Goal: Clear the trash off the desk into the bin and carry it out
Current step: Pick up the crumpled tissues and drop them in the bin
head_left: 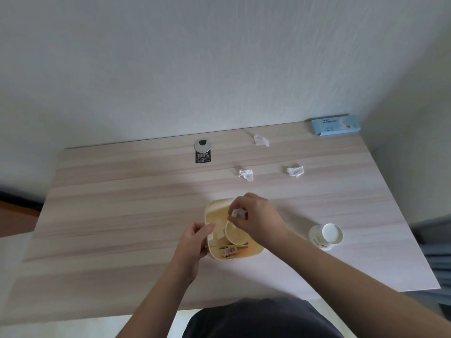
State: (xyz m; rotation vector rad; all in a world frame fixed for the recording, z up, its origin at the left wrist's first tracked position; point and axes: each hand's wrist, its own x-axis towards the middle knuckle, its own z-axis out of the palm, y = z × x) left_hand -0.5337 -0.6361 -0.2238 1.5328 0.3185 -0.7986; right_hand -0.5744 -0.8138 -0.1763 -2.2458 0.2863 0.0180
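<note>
Your left hand [195,236] grips the left rim of the yellow bin [253,252] on the counter [109,215]. Your right hand [253,215], curled above the bin, pinches a crumpled tissue [238,212]. Three more crumpled tissues [246,174] lie beyond; a paper cup [325,236] stands right.

a pale yellow bin [210,211] is seen on a light wood-grain desk [122,215]. white tissues [246,174] lie at 12 o'clock of it, a white cup [325,236] at 3, a light blue box [335,125] at 1, a black tag [203,157] at 11.
</note>
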